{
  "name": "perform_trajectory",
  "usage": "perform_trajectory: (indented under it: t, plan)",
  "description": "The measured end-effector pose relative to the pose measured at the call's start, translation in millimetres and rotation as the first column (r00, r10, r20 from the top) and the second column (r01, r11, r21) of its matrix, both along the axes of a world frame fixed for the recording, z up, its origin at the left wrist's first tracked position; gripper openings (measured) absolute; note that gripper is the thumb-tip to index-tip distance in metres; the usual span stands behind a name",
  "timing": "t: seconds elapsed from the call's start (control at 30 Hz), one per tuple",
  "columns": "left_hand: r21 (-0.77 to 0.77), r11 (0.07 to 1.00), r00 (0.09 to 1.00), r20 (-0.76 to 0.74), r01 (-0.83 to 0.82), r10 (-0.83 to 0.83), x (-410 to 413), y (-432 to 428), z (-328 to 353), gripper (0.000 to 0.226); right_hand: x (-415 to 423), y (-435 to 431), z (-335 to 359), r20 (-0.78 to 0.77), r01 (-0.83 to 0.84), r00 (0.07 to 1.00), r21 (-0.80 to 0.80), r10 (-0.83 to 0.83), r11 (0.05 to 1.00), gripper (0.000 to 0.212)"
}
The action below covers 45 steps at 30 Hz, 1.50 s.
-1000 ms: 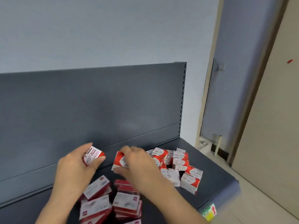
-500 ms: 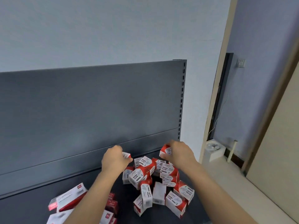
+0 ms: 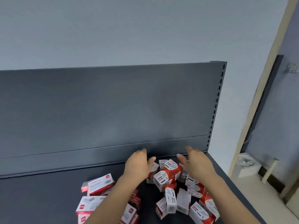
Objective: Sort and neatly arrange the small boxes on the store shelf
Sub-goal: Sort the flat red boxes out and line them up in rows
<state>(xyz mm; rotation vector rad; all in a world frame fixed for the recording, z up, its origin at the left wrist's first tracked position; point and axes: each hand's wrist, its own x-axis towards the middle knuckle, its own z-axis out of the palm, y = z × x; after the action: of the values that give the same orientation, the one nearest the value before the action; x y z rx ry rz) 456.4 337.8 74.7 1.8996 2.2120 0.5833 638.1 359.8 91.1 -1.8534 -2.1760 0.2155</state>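
Note:
A jumbled heap of small red-and-white paper clip boxes [image 3: 168, 177] lies on the dark shelf [image 3: 48, 191] toward its right end. To the left sit flatter red-and-white boxes [image 3: 98, 185] in a loose pile. My left hand [image 3: 139, 165] hovers over the heap's left side with fingers spread and nothing in it. My right hand [image 3: 197, 164] is above the heap's right side, fingers apart, also holding nothing. Both hands are blurred. My forearms cover part of the boxes.
The shelf's dark back panel [image 3: 113, 110] rises behind the boxes, with a slotted upright [image 3: 216, 101] at its right end. Right of the shelf edge are the floor, a small white bin [image 3: 246, 167] and a door frame [image 3: 258, 94].
Both hands held small boxes a second ago and carried them right to the heap. Now both hands are open above the heap with no box in them. The camera has tilted right and closer.

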Motion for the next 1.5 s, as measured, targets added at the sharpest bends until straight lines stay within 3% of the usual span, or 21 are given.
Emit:
perform_trajectory:
  t: [0.13,0.2,0.27,0.37,0.6,0.8,1.03,1.5]
  plan:
    - [0.098,0.984,0.985,-0.097,0.149,-0.139,26,-11,25,0.059,3,-15,21,-0.103,0.013,0.995,0.159,0.003,0.987,0.056]
    - [0.182,0.98,0.988,-0.119,-0.08,0.103,-63,-68,38,0.063,-100,-36,30,-0.102,-0.262,0.954,0.18,0.283,0.948,0.058]
    - [0.234,0.972,0.993,-0.107,-0.019,0.045,-66,-62,41,0.063,-99,-45,41,-0.171,-0.24,0.949,0.156,0.266,0.958,0.061]
    - [0.268,0.955,0.976,-0.141,-0.125,0.167,-112,-92,45,0.062,-150,-63,44,-0.123,-0.342,0.921,0.194,0.369,0.919,0.064]
    - [0.278,0.928,0.955,-0.092,-0.247,0.281,-251,-159,38,0.062,-301,-112,40,-0.075,-0.535,0.831,0.16,0.551,0.83,0.064]
    - [0.216,0.92,0.94,-0.027,-0.327,0.341,-393,-207,20,0.056,-445,-147,19,-0.093,-0.585,0.803,0.064,0.589,0.808,0.06]
    - [0.09,0.89,0.894,0.082,-0.446,0.44,-512,-221,-12,0.028,-568,-160,-13,-0.044,-0.595,0.803,-0.098,0.594,0.798,0.05]
    - [-0.088,0.879,0.87,0.126,-0.468,0.476,-566,-173,-72,0.023,-660,-143,-72,-0.15,-0.509,0.86,-0.17,0.489,0.844,0.027]
